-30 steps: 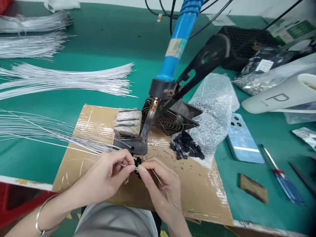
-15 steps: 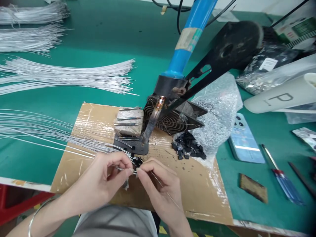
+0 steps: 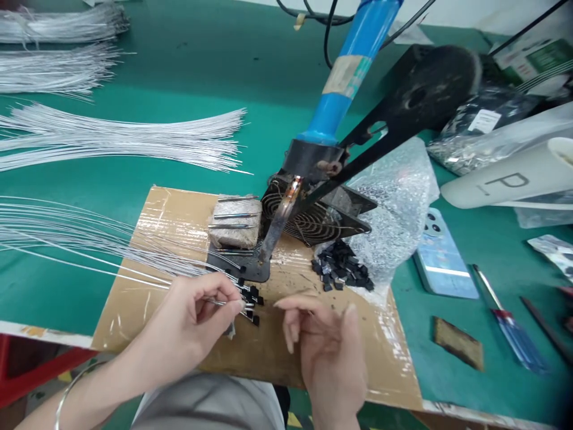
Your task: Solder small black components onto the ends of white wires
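My left hand [image 3: 192, 325] is closed in a pinch on the end of a thin white wire; how many wires lie inside the fingers is hidden. Beside the fingertips, several black end caps [image 3: 255, 297] sit on the ends of other wires. From the left, a loose spread of thin white wires [image 3: 147, 260] runs in past the hand. My right hand [image 3: 329, 352] is open over the cardboard [image 3: 380, 364], palm partly up and fingers apart, holding nothing. Ahead of it lies a pile of small black caps [image 3: 342, 266].
A blue tool [image 3: 340, 89] with a metal nozzle leans on a black stand beside a small fan [image 3: 313, 224]. Metal rods rest on a pale block [image 3: 235, 221]. Wire bundles [image 3: 120, 137] lie behind. Rightward are bubble wrap [image 3: 394, 203], a phone [image 3: 445, 254] and a screwdriver [image 3: 510, 325].
My right hand has left the wire ends, moved right and opened. The black-capped ends it partly covered now show. My left hand keeps its pinch in nearly the same place.
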Demonstrator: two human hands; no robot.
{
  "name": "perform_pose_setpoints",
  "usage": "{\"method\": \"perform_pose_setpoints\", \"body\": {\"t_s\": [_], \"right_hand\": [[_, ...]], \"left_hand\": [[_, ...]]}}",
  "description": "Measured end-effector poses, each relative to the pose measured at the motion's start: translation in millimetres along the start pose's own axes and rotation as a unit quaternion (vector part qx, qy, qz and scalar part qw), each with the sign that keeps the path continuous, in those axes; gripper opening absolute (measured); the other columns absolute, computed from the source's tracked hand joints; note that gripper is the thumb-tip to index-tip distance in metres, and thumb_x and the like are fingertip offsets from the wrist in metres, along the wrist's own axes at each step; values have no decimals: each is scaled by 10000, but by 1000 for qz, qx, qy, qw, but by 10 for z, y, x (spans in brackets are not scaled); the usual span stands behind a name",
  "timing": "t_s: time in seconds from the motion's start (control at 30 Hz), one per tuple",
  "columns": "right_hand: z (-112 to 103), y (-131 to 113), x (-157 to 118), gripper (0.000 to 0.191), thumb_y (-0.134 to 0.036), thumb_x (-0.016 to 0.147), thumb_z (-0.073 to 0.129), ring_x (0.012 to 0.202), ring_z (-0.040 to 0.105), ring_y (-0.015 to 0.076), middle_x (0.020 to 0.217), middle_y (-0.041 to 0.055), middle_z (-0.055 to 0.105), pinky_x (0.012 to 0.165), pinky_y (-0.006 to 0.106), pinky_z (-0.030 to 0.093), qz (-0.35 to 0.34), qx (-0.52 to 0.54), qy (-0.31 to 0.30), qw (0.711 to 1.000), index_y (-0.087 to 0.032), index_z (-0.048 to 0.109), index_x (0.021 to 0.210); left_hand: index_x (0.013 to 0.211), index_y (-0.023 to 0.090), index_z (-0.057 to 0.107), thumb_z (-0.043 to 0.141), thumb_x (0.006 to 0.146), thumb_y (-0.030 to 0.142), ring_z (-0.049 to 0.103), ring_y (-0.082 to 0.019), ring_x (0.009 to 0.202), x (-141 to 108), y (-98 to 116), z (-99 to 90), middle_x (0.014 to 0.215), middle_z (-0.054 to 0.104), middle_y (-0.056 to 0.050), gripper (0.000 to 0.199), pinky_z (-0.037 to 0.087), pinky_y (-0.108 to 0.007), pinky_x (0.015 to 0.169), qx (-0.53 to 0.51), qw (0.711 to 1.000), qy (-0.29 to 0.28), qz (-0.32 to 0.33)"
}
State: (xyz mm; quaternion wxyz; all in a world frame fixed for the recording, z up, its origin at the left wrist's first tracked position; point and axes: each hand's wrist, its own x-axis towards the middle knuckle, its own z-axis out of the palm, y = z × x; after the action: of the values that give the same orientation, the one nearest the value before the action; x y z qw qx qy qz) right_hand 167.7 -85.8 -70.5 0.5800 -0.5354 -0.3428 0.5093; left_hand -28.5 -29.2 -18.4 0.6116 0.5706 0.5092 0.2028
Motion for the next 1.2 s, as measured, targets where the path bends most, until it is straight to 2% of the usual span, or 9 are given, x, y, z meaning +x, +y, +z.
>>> {"method": "perform_pose_setpoints", "body": {"t_s": [0.13, 0.2, 0.27, 0.33, 0.47, 0.6, 0.8, 0.97, 1.2], "right_hand": [[-26, -42, 4, 502, -552, 1043, 565, 440, 378, 80, 575, -60, 388, 399, 183, 322, -1, 81, 118, 990, -211, 638, 683], [-15, -54, -3, 554, -583, 1044, 541, 450, 433, 86, 590, -39, 444, 410, 196, 361, -1, 85, 94, 992, -205, 631, 650], [0, -47, -13, 624, -623, 1071, 427, 459, 518, 114, 583, -2, 537, 424, 224, 419, 10, 70, 44, 997, -204, 744, 734], [31, -34, -27, 610, -590, 1084, 428, 479, 567, 129, 596, 24, 599, 431, 232, 442, 10, 34, 22, 999, -200, 818, 826], [172, -56, -65, 309, -450, 998, 690, 527, 568, 113, 708, 18, 634, 446, 222, 422, 19, -33, 17, 999, -213, 843, 873], [319, -116, -94, 139, -337, 914, 787, 511, 499, 92, 722, -7, 635, 468, 232, 402, 35, -54, 8, 998, -238, 820, 822], [360, -133, -97, 134, -277, 892, 790, 493, 488, 88, 674, -26, 620, 447, 231, 365, 33, -53, 23, 998, -250, 808, 762], [361, -146, -83, 130, -312, 886, 803, 490, 495, 94, 660, -15, 611, 453, 234, 382, 36, -45, 25, 998, -244, 838, 780], [302, -9, -55, 148, -402, 902, 810, 466, 535, 75, 731, 0, 643, 414, 200, 433, 94, 65, -54, 992, -273, 883, 909]], "left_hand": [[780, 181, 674, 615, 952, 249, 550, -138, 653, 10, 71, 3, 694, 632, 1, 195, 417, -250, 594, -14, 999, 23, 29], [777, 182, 687, 625, 936, 247, 557, -139, 651, 2, 90, 10, 696, 643, -3, 182, 431, -249, 595, -19, 999, 31, 30], [778, 184, 693, 631, 932, 266, 537, -138, 629, -14, 83, 19, 685, 631, -3, 185, 413, -247, 567, -20, 999, 36, 22], [786, 186, 697, 632, 941, 296, 516, -139, 611, -29, 54, 30, 674, 615, -3, 201, 383, -250, 538, -20, 999, 40, 13], [814, 193, 712, 627, 968, 329, 541, -147, 625, -39, -6, 52, 695, 640, -10, 222, 403, -260, 553, -25, 998, 51, 15], [816, 194, 715, 619, 964, 310, 581, -158, 664, -44, 9, 62, 723, 680, -21, 211, 459, -265, 589, -21, 998, 56, 30], [816, 202, 711, 629, 967, 298, 589, -154, 666, -41, -13, 78, 723, 679, -10, 197, 471, -260, 601, -26, 997, 62, 38], [841, 202, 707, 642, 982, 338, 553, -146, 632, -33, -70, 96, 710, 656, -5, 207, 410, -260, 557, -46, 997, 57, 14], [839, 203, 674, 633, 1001, 386, 490, -137, 606, -59, -58, 96, 687, 599, 10, 247, 365, -266, 545, -59, 997, 41, -2]]}}
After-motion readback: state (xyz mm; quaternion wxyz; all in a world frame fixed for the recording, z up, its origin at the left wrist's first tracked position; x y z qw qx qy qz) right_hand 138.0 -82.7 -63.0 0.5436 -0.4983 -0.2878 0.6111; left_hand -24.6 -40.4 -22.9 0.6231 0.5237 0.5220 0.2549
